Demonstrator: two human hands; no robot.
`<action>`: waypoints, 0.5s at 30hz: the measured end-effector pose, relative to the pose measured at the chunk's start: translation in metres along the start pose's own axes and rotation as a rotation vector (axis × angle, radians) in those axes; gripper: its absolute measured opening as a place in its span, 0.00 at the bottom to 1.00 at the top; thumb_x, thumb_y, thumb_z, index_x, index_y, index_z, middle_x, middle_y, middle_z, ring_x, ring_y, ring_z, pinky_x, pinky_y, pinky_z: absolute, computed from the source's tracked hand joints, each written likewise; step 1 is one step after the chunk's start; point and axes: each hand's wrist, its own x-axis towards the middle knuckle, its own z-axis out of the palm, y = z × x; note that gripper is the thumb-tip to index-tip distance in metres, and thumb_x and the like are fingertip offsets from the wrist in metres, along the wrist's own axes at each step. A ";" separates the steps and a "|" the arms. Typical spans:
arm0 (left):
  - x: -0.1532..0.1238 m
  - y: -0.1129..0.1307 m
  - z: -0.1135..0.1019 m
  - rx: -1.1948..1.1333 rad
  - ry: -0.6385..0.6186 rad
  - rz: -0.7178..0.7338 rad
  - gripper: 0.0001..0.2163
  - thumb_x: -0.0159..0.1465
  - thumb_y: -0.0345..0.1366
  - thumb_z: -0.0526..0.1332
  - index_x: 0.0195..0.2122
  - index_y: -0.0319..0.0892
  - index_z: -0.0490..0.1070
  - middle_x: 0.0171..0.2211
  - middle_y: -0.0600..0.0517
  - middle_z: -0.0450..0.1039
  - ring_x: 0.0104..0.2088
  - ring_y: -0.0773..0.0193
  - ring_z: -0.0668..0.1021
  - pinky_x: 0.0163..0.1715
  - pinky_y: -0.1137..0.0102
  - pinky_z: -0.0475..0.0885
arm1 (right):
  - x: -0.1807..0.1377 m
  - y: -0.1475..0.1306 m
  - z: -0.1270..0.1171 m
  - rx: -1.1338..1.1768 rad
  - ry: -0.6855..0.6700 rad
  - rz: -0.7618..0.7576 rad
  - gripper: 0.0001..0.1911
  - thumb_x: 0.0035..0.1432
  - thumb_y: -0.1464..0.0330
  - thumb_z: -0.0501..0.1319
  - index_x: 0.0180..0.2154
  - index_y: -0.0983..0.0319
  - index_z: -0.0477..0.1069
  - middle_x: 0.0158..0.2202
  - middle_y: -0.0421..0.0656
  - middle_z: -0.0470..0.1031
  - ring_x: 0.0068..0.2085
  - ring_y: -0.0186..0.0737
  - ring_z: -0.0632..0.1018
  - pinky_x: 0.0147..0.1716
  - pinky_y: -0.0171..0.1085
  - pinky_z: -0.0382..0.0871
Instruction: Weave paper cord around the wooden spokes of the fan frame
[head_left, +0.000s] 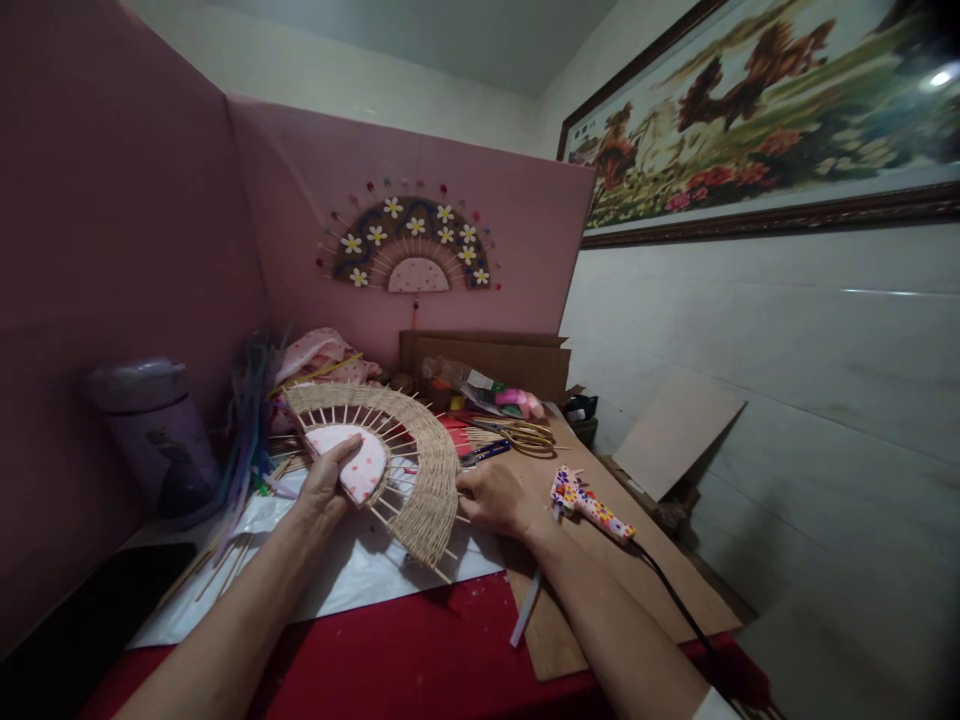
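Note:
A half-round woven fan [437, 465] of straw-coloured cord over thin sticks is held up above the table, tilted. My left hand [330, 480] grips it by its inner half-disc [367, 468], covered in white cloth with pink dots, thumb on the front. At the fan's outer right edge, my right hand [499, 497] is closed, its fingertips pinching the rim where stick ends poke out; the exact spot is partly hidden. Just beyond the right hand lie dark-handled pliers [487, 453] and gold-handled scissors [529, 436].
A flower-patterned glue gun [592, 505] with a black cord rests on a cardboard sheet [660, 580] at right. White plastic sheeting [330, 590] covers part of the red tablecloth [390, 660]. A lidded tumbler [154, 440] stands left. A finished flowered fan [415, 230] is pinned on the pink board.

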 end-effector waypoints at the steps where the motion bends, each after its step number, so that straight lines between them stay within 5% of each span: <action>1: 0.000 0.000 0.000 -0.001 -0.004 -0.006 0.04 0.53 0.22 0.59 0.29 0.34 0.69 0.23 0.47 0.74 0.21 0.63 0.77 0.23 0.69 0.75 | 0.000 0.000 0.000 0.003 0.001 -0.005 0.07 0.47 0.72 0.57 0.23 0.62 0.73 0.23 0.43 0.75 0.22 0.30 0.67 0.23 0.33 0.46; 15: -0.004 0.001 0.002 -0.012 0.011 -0.004 0.04 0.53 0.21 0.59 0.28 0.35 0.69 0.22 0.49 0.74 0.19 0.64 0.76 0.21 0.70 0.74 | -0.001 0.001 0.000 0.008 0.001 -0.021 0.07 0.48 0.71 0.57 0.22 0.63 0.71 0.22 0.41 0.74 0.21 0.29 0.65 0.23 0.33 0.47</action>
